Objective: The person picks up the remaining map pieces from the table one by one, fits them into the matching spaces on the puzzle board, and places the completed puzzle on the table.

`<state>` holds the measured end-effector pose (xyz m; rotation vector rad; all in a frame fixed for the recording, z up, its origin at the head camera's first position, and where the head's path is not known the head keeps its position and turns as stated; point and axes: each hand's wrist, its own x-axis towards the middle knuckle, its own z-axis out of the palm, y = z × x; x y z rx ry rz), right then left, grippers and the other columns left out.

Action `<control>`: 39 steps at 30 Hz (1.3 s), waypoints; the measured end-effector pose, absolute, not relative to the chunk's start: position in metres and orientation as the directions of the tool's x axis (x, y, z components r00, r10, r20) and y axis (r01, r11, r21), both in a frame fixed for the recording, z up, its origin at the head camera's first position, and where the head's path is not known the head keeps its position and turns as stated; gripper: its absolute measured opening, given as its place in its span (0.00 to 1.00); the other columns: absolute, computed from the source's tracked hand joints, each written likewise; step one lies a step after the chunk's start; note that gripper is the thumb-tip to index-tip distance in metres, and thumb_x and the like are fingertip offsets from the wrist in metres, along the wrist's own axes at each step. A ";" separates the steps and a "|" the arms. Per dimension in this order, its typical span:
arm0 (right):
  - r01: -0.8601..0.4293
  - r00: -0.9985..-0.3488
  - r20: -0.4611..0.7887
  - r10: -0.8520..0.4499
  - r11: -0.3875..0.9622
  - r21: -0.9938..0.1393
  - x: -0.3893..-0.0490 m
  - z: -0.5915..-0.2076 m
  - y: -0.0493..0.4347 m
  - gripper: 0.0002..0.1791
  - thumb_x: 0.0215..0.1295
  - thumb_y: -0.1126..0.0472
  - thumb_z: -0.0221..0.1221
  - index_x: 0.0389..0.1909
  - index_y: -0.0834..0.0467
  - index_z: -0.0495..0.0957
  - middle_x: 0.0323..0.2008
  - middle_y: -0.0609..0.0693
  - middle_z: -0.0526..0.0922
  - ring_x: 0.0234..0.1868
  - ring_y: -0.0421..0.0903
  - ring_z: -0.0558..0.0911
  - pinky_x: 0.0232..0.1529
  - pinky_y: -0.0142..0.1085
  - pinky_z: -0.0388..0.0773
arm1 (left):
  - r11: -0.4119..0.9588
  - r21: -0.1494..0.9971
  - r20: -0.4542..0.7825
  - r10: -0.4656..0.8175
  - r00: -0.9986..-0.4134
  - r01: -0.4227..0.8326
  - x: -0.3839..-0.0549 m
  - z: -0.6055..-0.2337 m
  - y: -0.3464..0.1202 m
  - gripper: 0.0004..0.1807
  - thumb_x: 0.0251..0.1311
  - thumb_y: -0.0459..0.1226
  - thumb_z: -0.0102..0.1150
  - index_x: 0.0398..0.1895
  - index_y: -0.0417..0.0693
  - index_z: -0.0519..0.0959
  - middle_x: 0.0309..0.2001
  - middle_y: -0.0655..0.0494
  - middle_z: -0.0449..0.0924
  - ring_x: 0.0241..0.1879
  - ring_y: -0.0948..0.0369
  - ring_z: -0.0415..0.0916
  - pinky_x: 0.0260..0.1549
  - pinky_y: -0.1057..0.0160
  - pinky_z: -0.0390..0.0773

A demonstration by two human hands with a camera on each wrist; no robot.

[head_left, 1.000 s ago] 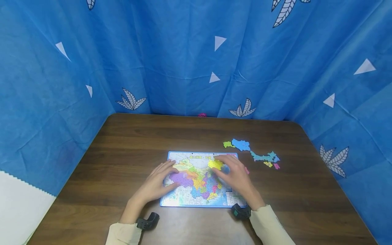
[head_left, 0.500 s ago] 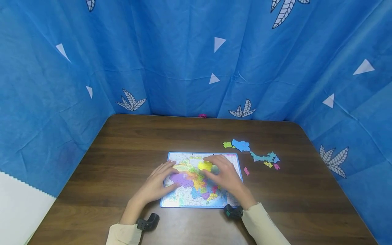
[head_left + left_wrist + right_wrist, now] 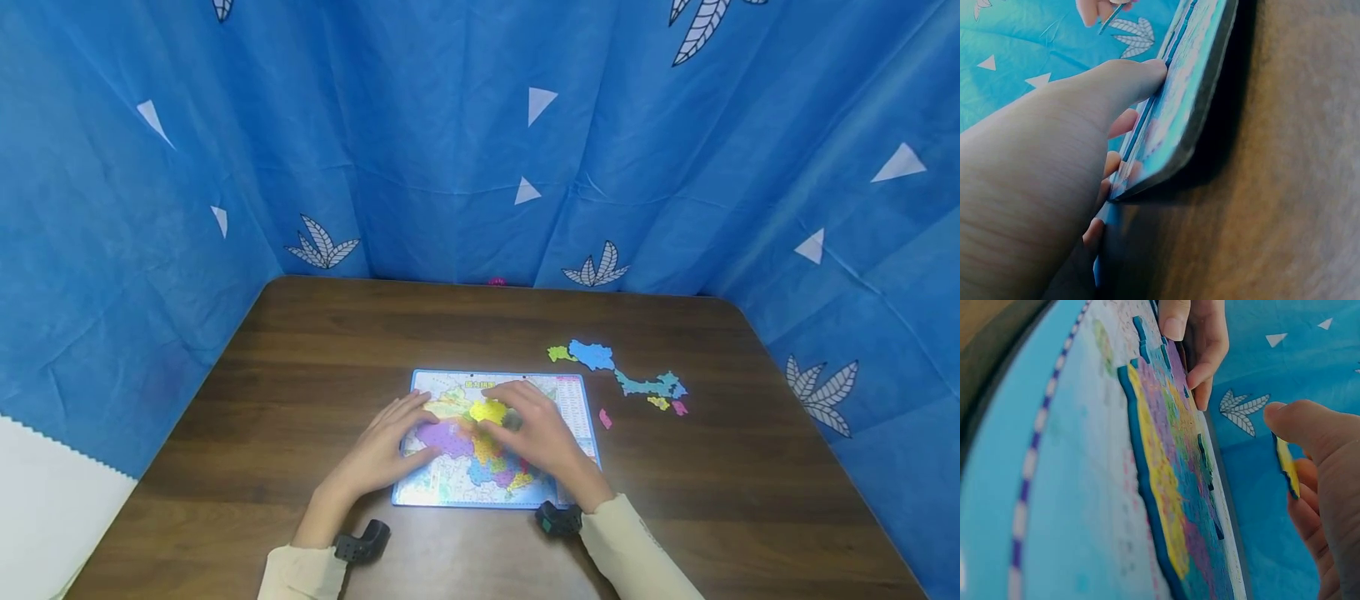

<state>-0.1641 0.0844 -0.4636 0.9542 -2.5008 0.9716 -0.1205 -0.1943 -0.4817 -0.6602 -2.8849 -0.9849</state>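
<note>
A map puzzle board (image 3: 588,446) with a blue rim lies on the table, many coloured pieces fitted on it. My left hand (image 3: 390,443) rests over its left side, fingers spread and relaxed by the purple piece (image 3: 444,439); in the left wrist view its thumb (image 3: 1141,75) touches the pieces. Between thumb and fingers my right hand (image 3: 542,429) pinches a yellow map piece (image 3: 487,410). The right wrist view shows this piece edge-on, raised off the board, with the thumb on one face and fingertips on the other. My right hand hides part of the map.
On the dark wooden table (image 3: 360,333), beyond the board, lie a green piece (image 3: 558,353) and a blue piece (image 3: 592,355). A teal piece (image 3: 641,386) and small yellow and pink ones are farther right. One pink piece (image 3: 605,418) sits beside the board. A blue curtain (image 3: 450,225) surrounds the table.
My right hand has moved left across the board with the yellow piece, uncovering the board's right side and the pink piece beside it. My left hand has stayed in place.
</note>
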 end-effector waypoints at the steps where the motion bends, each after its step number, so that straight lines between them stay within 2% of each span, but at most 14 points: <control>1: -0.679 -0.734 0.480 -0.480 0.545 -0.492 -0.164 -0.464 0.084 0.25 0.55 0.54 0.78 0.54 0.56 0.85 0.50 0.46 0.86 0.51 0.42 0.83 0.52 0.39 0.85 | 0.711 0.578 0.157 0.385 -0.909 0.401 -0.121 -0.482 -0.194 0.22 0.63 0.51 0.70 0.56 0.55 0.81 0.77 0.48 0.65 0.79 0.42 0.56 0.75 0.36 0.54; 4: -0.682 -0.732 0.472 -0.492 0.535 -0.500 -0.165 -0.464 0.083 0.24 0.56 0.56 0.77 0.53 0.55 0.85 0.47 0.46 0.83 0.46 0.40 0.80 0.46 0.34 0.85 | 0.712 0.577 0.161 0.383 -0.910 0.401 -0.121 -0.481 -0.195 0.21 0.62 0.50 0.70 0.56 0.54 0.81 0.76 0.47 0.66 0.78 0.42 0.57 0.75 0.35 0.55; 9: -0.660 -0.751 0.433 -0.498 0.541 -0.522 -0.166 -0.465 0.083 0.09 0.59 0.62 0.73 0.40 0.54 0.86 0.41 0.45 0.81 0.37 0.38 0.78 0.39 0.29 0.83 | 0.715 0.588 0.134 0.375 -0.917 0.378 -0.121 -0.480 -0.194 0.22 0.63 0.51 0.70 0.57 0.55 0.81 0.77 0.49 0.65 0.79 0.43 0.56 0.75 0.35 0.55; 12: -0.621 -0.782 0.396 -0.481 0.558 -0.550 -0.167 -0.464 0.083 0.06 0.62 0.64 0.71 0.36 0.52 0.84 0.37 0.42 0.83 0.32 0.35 0.79 0.36 0.28 0.82 | 0.721 0.588 0.120 0.372 -0.920 0.368 -0.122 -0.479 -0.194 0.22 0.63 0.51 0.70 0.57 0.56 0.81 0.78 0.50 0.64 0.79 0.45 0.55 0.76 0.37 0.54; 16: -0.558 -0.828 0.347 -0.440 0.584 -0.590 -0.168 -0.465 0.085 0.07 0.63 0.63 0.69 0.39 0.50 0.83 0.33 0.39 0.85 0.30 0.32 0.79 0.35 0.28 0.81 | 0.724 0.587 0.111 0.369 -0.923 0.361 -0.122 -0.480 -0.193 0.23 0.62 0.52 0.70 0.57 0.56 0.81 0.78 0.51 0.65 0.80 0.46 0.55 0.76 0.38 0.54; 22: -0.531 -0.844 0.324 -0.427 0.590 -0.608 -0.170 -0.464 0.088 0.16 0.65 0.64 0.66 0.53 0.53 0.85 0.37 0.42 0.84 0.33 0.35 0.82 0.39 0.30 0.84 | 0.731 0.583 0.105 0.365 -0.925 0.355 -0.121 -0.479 -0.192 0.22 0.62 0.51 0.70 0.57 0.56 0.81 0.78 0.51 0.65 0.80 0.46 0.55 0.76 0.38 0.53; 31: -0.441 -0.888 0.215 -0.405 0.622 -0.648 -0.172 -0.465 0.091 0.11 0.66 0.62 0.67 0.49 0.53 0.87 0.40 0.43 0.86 0.39 0.38 0.85 0.44 0.33 0.86 | 0.744 0.582 0.085 0.347 -0.934 0.329 -0.121 -0.477 -0.191 0.23 0.62 0.51 0.71 0.58 0.57 0.81 0.78 0.52 0.64 0.80 0.47 0.54 0.76 0.38 0.54; 35: -0.399 -0.900 0.134 -0.416 0.659 -0.637 -0.172 -0.464 0.095 0.14 0.64 0.56 0.71 0.50 0.50 0.85 0.43 0.41 0.86 0.40 0.37 0.85 0.46 0.34 0.86 | 0.746 0.583 0.075 0.344 -0.936 0.321 -0.120 -0.476 -0.191 0.23 0.62 0.52 0.70 0.58 0.57 0.81 0.78 0.52 0.64 0.80 0.47 0.54 0.76 0.37 0.53; 39: -0.386 -0.895 0.065 -0.442 0.691 -0.611 -0.174 -0.463 0.101 0.21 0.57 0.48 0.76 0.50 0.46 0.84 0.40 0.37 0.83 0.37 0.35 0.81 0.43 0.33 0.83 | 0.744 0.586 0.076 0.344 -0.936 0.321 -0.120 -0.477 -0.191 0.23 0.62 0.52 0.70 0.58 0.58 0.81 0.78 0.52 0.63 0.80 0.46 0.53 0.76 0.37 0.53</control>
